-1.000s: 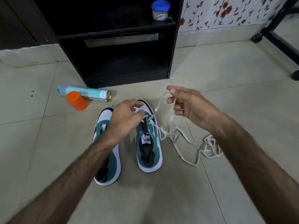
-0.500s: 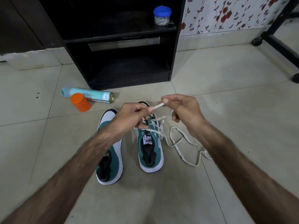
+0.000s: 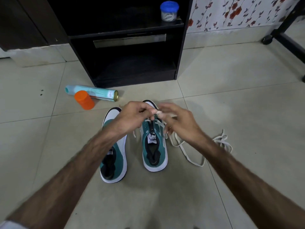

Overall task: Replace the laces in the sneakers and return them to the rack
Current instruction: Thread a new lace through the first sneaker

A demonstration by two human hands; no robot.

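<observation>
Two teal-and-white sneakers stand side by side on the tiled floor, the left sneaker and the right sneaker. A white lace is threaded through the right sneaker's front eyelets and trails over the floor to the right. My left hand and my right hand meet above that sneaker's toe end. Both pinch the lace between fingertips, close together. The right hand is motion-blurred. My left forearm covers part of the left sneaker.
A black shoe rack stands just beyond the sneakers, with a blue-lidded jar on its shelf. A teal spray can and an orange cap lie on the floor at the left. A black wheeled frame is at far right.
My right hand has come in from the right and lowered until it meets my left hand over the right sneaker's toe end. The lace's loose end now lies farther right.
</observation>
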